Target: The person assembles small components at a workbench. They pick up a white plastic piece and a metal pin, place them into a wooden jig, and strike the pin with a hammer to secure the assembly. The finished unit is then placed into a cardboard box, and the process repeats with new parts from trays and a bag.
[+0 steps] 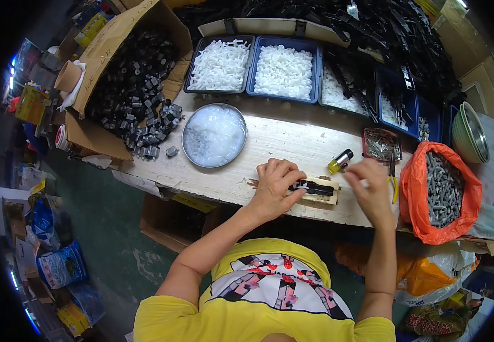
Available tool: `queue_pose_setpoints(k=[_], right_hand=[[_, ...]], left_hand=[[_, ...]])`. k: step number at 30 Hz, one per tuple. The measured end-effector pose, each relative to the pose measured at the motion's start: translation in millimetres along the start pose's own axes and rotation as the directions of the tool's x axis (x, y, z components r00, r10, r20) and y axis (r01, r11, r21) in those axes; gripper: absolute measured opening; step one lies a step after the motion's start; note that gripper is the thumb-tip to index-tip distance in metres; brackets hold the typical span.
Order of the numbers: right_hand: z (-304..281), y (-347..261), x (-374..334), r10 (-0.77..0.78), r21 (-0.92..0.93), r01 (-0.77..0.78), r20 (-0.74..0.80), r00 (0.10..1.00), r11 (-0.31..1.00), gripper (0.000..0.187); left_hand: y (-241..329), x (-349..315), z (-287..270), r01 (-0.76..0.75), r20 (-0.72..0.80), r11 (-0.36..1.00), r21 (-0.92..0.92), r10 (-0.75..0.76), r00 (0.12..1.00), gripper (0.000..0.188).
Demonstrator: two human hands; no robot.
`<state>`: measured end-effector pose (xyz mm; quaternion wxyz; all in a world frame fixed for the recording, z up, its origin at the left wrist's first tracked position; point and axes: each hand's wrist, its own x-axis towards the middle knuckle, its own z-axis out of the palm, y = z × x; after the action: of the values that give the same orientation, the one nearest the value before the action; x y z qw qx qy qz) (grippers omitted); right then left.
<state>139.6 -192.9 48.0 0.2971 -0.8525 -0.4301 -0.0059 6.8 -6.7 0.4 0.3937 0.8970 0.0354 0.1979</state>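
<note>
My left hand (277,185) is at the front of the worktable, thumb and index finger pressing on a long black plastic part (315,187). That part lies in a cream-coloured holder (329,199), its left end covered by my hand. Just right of it my right hand (372,188) is held above the table, fingers curled in toward the thumb. Anything small between those fingertips is too indistinct to make out. A short black and yellow cylindrical tool (341,161) lies beyond the holder, close to my right fingers.
Left stands a cardboard box (101,54) spilling small motor-like parts (150,122). A round metal dish (214,135) holds whitish grease. Bins of white plastic parts (284,71) line the back. Right are a screw tray (380,143), yellow-handled pliers (394,185) and an orange bag (415,199) of grey parts.
</note>
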Motion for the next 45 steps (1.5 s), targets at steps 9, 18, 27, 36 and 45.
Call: queue_pose_setpoints(k=[9,18,27,36,45], right_hand=[[-115,139,-89,0.414,-0.352,-0.547,-0.386,0.824,0.759,0.016],[-114,163,-96,0.611,-0.402,-0.679,-0.303,0.732,0.614,0.038],[-110,156,-94,0.520,-0.146,-0.615,-0.404,0.752,0.775,0.019],[-112,168,-100,0.593,-0.086,-0.668,-0.385,0.707,0.740,0.016],[-109,188,-110,0.487,-0.010,-0.560,-0.481,0.729,0.829,0.021]], left_hand=[[-1,4,2,-0.127,0.105,0.980,0.154,0.112,0.988,0.012],[-13,-1,-5,-0.247,0.079,0.962,0.112,0.240,0.968,0.025],[-118,139,-101,0.209,-0.429,0.848,0.487,0.023,0.903,0.019],[-157,184,-122,0.318,-0.308,0.842,0.436,-0.193,0.932,0.016],[-163,177,-140,0.201,-0.252,0.945,0.259,-0.135,0.958,0.024]])
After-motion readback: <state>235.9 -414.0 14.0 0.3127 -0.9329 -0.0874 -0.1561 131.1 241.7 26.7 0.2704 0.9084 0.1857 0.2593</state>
